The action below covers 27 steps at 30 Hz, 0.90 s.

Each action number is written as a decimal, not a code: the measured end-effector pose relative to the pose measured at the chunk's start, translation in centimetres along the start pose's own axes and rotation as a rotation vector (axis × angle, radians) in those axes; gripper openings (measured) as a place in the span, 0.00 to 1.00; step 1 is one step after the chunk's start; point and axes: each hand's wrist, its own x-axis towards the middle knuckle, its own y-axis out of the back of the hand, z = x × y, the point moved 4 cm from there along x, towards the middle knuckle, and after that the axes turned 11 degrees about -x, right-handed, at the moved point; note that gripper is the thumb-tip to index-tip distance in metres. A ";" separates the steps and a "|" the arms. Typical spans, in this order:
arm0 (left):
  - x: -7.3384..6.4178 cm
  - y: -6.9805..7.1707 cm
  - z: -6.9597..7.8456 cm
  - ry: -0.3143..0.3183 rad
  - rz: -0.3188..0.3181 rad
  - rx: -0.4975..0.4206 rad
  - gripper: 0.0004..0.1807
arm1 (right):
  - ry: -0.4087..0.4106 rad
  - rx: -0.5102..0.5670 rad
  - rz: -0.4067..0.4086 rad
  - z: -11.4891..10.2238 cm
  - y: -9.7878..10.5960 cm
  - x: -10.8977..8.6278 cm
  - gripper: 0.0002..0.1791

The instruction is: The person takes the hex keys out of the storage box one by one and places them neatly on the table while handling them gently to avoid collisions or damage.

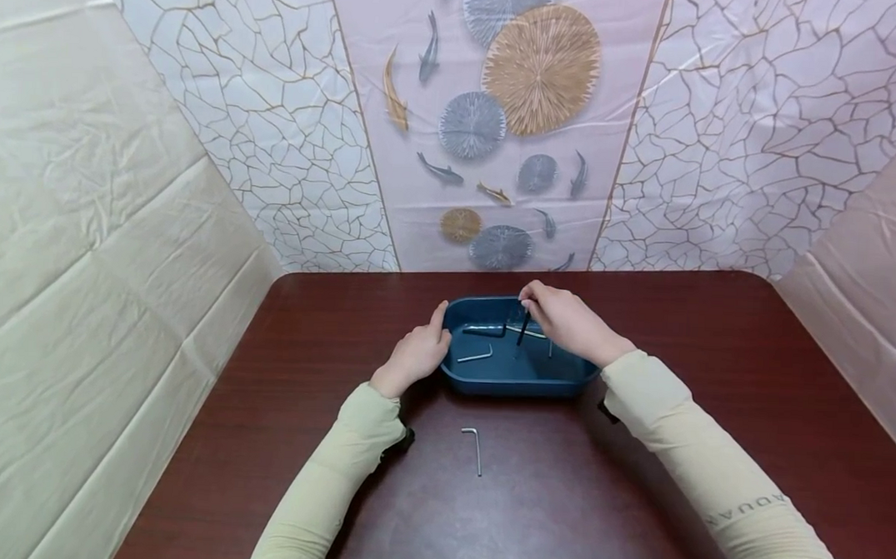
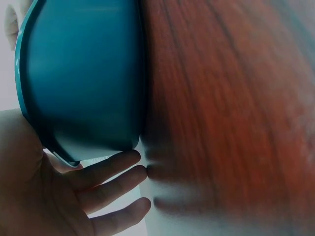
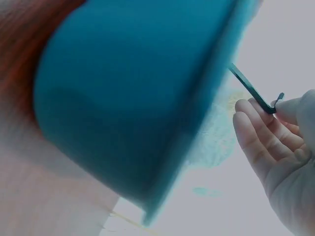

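Observation:
A blue oval-cornered tray (image 1: pixel 514 388) stands on the table with several hex keys inside. My left hand (image 1: pixel 418 351) rests against the tray's left end, its fingers straight along the outer wall in the left wrist view. Above the tray's right half, my right hand (image 1: pixel 566 320) pinches a black L-shaped hex key (image 3: pixel 252 89) by its bent end, the long arm pointing down into the tray. Inside lie a silver hex key (image 1: pixel 475 356) at the left and a black hex key (image 1: pixel 485 331) along the back. Another silver hex key (image 1: pixel 478 453) lies on the table in front of the tray.
The dark reddish-brown wooden table (image 1: pixel 326 324) reaches back to a patterned cloth wall (image 1: pixel 465 230). Pale fabric panels (image 1: pixel 81 255) flank it on both sides. Inside the tray, further slim keys sit partly behind the held one.

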 end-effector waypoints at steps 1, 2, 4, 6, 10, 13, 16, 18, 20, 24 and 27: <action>0.0 0.0 0.0 0.002 -0.001 -0.001 0.34 | 0.003 0.003 0.002 -0.1 0.3 0.0 0.10; 0.0 0.1 0.1 0.004 -0.001 -0.001 0.34 | 0.006 0.007 0.003 -0.3 0.5 0.0 0.10; -0.1 0.1 0.1 0.006 0.000 -0.003 0.34 | 0.013 0.017 0.003 -0.6 0.9 -0.1 0.10; -0.2 0.1 0.3 0.003 0.002 -0.004 0.34 | 0.017 0.029 0.002 -1.0 1.2 -0.2 0.10; -0.2 0.1 0.3 -0.001 0.005 -0.002 0.34 | 0.019 0.050 -0.009 -1.7 1.4 -0.5 0.10; -0.1 0.0 0.3 0.002 0.002 -0.006 0.34 | 0.035 0.061 -0.020 -2.2 1.4 -0.8 0.10; -0.1 0.0 0.2 0.004 0.001 -0.008 0.34 | 0.056 0.083 -0.033 -2.7 1.4 -1.1 0.10; -0.1 0.0 0.3 0.003 0.003 -0.006 0.34 | 0.074 0.102 -0.045 -3.0 1.4 -1.4 0.10; -0.1 0.1 0.3 0.000 0.007 -0.005 0.34 | 0.087 0.112 -0.052 -3.3 1.4 -1.6 0.09; -0.1 0.0 0.3 0.005 0.008 -0.005 0.34 | 0.111 0.122 -0.055 -3.9 1.1 -2.3 0.07; 0.0 -0.1 0.2 0.007 0.005 0.000 0.34 | 0.115 0.130 -0.068 -4.1 0.6 -2.9 0.07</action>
